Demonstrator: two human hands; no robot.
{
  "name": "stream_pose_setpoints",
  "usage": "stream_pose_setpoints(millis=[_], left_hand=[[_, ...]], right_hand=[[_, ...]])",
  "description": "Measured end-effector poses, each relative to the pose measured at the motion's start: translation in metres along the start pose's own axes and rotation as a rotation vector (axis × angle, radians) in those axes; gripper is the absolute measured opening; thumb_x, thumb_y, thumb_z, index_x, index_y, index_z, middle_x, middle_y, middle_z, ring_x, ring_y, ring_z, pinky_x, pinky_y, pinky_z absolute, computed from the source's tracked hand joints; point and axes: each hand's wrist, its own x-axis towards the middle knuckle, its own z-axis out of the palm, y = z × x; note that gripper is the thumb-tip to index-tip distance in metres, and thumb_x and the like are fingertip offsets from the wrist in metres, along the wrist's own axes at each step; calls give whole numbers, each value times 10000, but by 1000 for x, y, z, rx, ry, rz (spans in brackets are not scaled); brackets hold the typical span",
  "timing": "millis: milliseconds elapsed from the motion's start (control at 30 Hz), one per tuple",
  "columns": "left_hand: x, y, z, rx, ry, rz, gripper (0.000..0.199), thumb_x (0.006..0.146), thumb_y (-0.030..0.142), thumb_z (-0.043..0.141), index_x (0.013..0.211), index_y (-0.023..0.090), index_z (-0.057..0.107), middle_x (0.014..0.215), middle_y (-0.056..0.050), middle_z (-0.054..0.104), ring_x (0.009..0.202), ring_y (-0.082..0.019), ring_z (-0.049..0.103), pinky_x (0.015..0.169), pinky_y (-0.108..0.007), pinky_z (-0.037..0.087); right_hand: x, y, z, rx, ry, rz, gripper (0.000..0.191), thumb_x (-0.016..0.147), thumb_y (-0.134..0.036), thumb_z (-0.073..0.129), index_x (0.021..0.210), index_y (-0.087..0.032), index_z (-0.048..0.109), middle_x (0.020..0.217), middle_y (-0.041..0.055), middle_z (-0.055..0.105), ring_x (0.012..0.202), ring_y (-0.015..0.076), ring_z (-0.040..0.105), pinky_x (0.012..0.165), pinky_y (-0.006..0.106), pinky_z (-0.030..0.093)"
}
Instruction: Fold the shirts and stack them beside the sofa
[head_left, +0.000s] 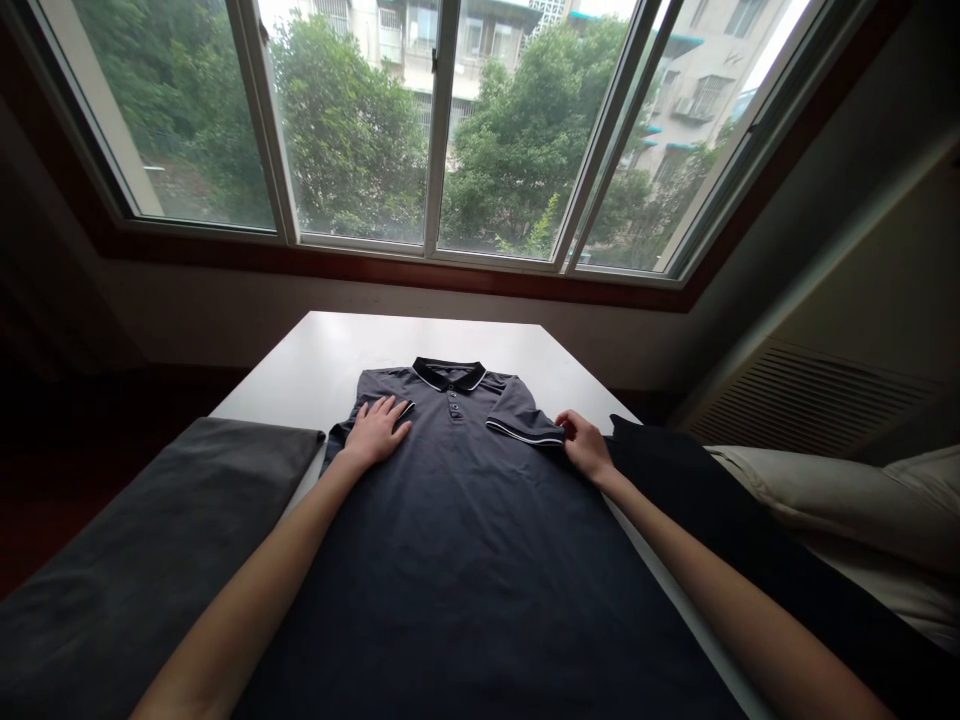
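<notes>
Dark polo shirt (457,560) under the spread left hand (377,432), sleeve hem (525,436) in the pinching right hand (585,445).

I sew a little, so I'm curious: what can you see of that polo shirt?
The polo shirt is dark blue-grey fabric, lying front up on the white table, its collar toward the window. The collar is black with a thin white edge, above a short buttoned placket. The left hand lies flat near one sleeve; the right hand pinches the other sleeve's white-striped cuff. The body looks mostly smooth, with faint creases.
</notes>
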Motion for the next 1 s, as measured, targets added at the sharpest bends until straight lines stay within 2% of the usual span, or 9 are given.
stream_pose_setpoints(millis=[133, 267, 433, 633, 700, 767, 900, 967, 1000], left_hand=[[0, -1, 1, 2, 4, 2, 558, 978, 501, 335, 1475, 253, 397, 1554, -83, 346, 1448, -280, 264, 1170, -523, 193], [0, -2, 2, 3, 9, 4, 559, 979, 500, 331, 1477, 254, 394, 1551, -84, 352, 1444, -281, 274, 1167, -522, 200], [0, -2, 3, 9, 15, 7, 557, 980, 500, 324, 1475, 254, 395, 1549, -87, 355, 1442, -273, 278, 1167, -515, 201], [0, -2, 2, 9, 12, 5, 555, 980, 499, 322, 1475, 258, 392, 1554, -81, 348, 1444, -271, 273, 1165, -511, 202], [0, -2, 2, 3, 12, 5, 554, 979, 500, 323, 1474, 260, 394, 1555, -79, 346, 1444, -272, 269, 1163, -509, 206], [-1, -2, 2, -5, 11, 4, 557, 977, 503, 326, 1472, 258, 396, 1555, -79, 346, 1445, -274, 266, 1163, -507, 207], [0, -2, 3, -24, 12, -1, 554, 973, 511, 330, 1468, 272, 395, 1556, -71, 346, 1446, -266, 264, 1170, -499, 191], [0, -3, 3, -32, 10, -4, 551, 971, 515, 331, 1467, 282, 392, 1559, -65, 341, 1448, -263, 259, 1173, -499, 180], [0, -3, 3, -36, 8, -6, 551, 971, 515, 332, 1467, 284, 390, 1559, -65, 340, 1449, -264, 256, 1173, -502, 175]], right_hand=[[-3, 3, -11, -265, 8, -151, 202, 740, -81, 412, 796, -213, 553, 799, 42, 597, 776, 193, 568, 649, 276, 389], [-2, 2, -18, -390, -81, -310, 218, 694, -51, 456, 797, -208, 566, 992, 76, 613, 979, 233, 575, 787, 320, 434], [3, -9, -18, -383, -120, -400, 421, 734, -156, 572, 1152, -209, 586, 1282, 111, 571, 1187, 281, 533, 938, 411, 449], [10, -23, -4, -321, -223, -496, 423, 860, -225, 518, 1276, -243, 593, 1401, 65, 544, 1340, 265, 445, 1115, 458, 347], [13, -24, 2, -225, -252, -416, 368, 912, -282, 464, 1241, -253, 627, 1319, 64, 615, 1289, 256, 509, 1119, 458, 345], [18, -23, 7, -71, -230, -239, 362, 941, -376, 425, 1179, -243, 663, 1229, 75, 669, 1190, 259, 587, 1070, 442, 402], [30, -14, 15, 331, 27, 162, 492, 904, -572, 413, 1019, -184, 691, 1112, 104, 708, 1083, 275, 628, 991, 417, 464], [34, -12, 17, 463, 124, 267, 521, 887, -602, 416, 1007, -171, 684, 1087, 107, 712, 1093, 272, 620, 1007, 410, 456], [35, -12, 18, 491, 129, 277, 526, 887, -599, 415, 1032, -168, 680, 1103, 108, 707, 1112, 268, 612, 1023, 407, 447]])
